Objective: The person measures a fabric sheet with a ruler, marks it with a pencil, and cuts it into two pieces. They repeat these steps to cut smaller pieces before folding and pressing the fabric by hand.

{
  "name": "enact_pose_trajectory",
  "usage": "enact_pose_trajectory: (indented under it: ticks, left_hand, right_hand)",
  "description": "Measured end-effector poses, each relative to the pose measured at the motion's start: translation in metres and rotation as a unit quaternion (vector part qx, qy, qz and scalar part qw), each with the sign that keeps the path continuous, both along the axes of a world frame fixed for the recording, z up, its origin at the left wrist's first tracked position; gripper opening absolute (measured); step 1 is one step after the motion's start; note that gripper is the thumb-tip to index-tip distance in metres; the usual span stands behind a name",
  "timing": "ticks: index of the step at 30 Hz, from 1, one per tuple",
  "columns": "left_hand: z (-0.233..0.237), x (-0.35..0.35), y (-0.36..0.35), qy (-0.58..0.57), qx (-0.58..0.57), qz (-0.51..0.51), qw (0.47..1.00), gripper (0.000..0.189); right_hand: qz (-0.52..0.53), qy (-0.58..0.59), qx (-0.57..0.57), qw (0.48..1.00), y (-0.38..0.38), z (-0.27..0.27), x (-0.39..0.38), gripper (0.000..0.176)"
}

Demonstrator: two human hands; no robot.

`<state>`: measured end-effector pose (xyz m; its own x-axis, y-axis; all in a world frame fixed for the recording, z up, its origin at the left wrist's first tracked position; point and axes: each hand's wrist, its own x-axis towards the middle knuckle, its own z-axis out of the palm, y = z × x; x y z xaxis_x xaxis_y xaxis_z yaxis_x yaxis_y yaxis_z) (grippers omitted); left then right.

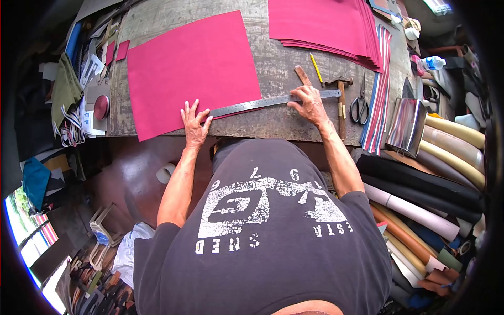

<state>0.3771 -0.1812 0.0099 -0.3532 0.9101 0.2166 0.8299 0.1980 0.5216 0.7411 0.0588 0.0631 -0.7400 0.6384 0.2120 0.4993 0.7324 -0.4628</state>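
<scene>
A large red sheet lies flat on the worn table, its lower corner past the front edge. A metal ruler crosses the sheet's lower right part and reaches right over bare wood. My left hand rests with spread fingers on the sheet, at the ruler's left end. Farther right, my right hand has its thumb and fingers apart over the ruler, touching it. Just beyond that hand lies a brown-handled tool, partly hidden. A yellow pencil is beside it.
A hammer, black scissors and a striped strip lie at the right. Stacked red sheets are at the back. A red tape roll sits left. Material rolls lie right of my body.
</scene>
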Motion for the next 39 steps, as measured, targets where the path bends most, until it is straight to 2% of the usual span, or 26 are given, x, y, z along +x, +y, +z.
enact_pose_trajectory:
  ticks: [5, 8, 11, 14, 17, 20, 26, 32, 39]
  left_hand:
    - [0.000, 0.000, 0.000, 0.003, -0.001, -0.002, 1.000, 0.028]
    - [-0.001, -0.001, 0.000, -0.001, -0.011, 0.000, 1.000, 0.028]
    - [0.000, -0.001, 0.000, -0.002, -0.001, -0.002, 1.000, 0.028]
    - [0.000, -0.001, 0.000, -0.003, 0.000, -0.001, 1.000, 0.028]
    - [-0.001, -0.001, 0.000, -0.019, 0.000, 0.004, 1.000, 0.029]
    - [-0.006, -0.001, -0.001, -0.032, 0.022, 0.003, 0.999, 0.029]
    - [-0.007, -0.003, -0.002, -0.059, 0.029, -0.005, 0.998, 0.030]
    - [-0.008, -0.002, -0.003, -0.047, 0.027, -0.006, 0.998, 0.029]
    - [-0.007, -0.001, -0.004, -0.029, 0.027, -0.010, 0.999, 0.030]
  right_hand:
    - [0.004, -0.017, 0.029, 0.999, -0.004, 0.000, -0.008, 0.022]
    - [-0.009, -0.052, 0.010, 0.999, -0.003, -0.005, -0.013, 0.022]
    - [0.001, -0.018, 0.063, 0.998, -0.006, -0.005, -0.017, 0.022]
    - [-0.018, -0.032, 0.052, 0.998, -0.012, -0.009, -0.019, 0.019]
    - [-0.018, -0.094, 0.037, 0.995, -0.008, -0.007, -0.024, 0.015]
    - [-0.012, -0.145, 0.043, 0.988, -0.008, -0.005, -0.026, 0.021]
    - [-0.014, -0.159, 0.084, 0.984, -0.020, -0.007, -0.032, 0.016]
    - [-0.030, -0.194, 0.068, 0.978, -0.023, -0.003, -0.044, 0.005]
    - [-0.029, -0.242, 0.101, 0.964, -0.025, -0.003, -0.051, 0.010]
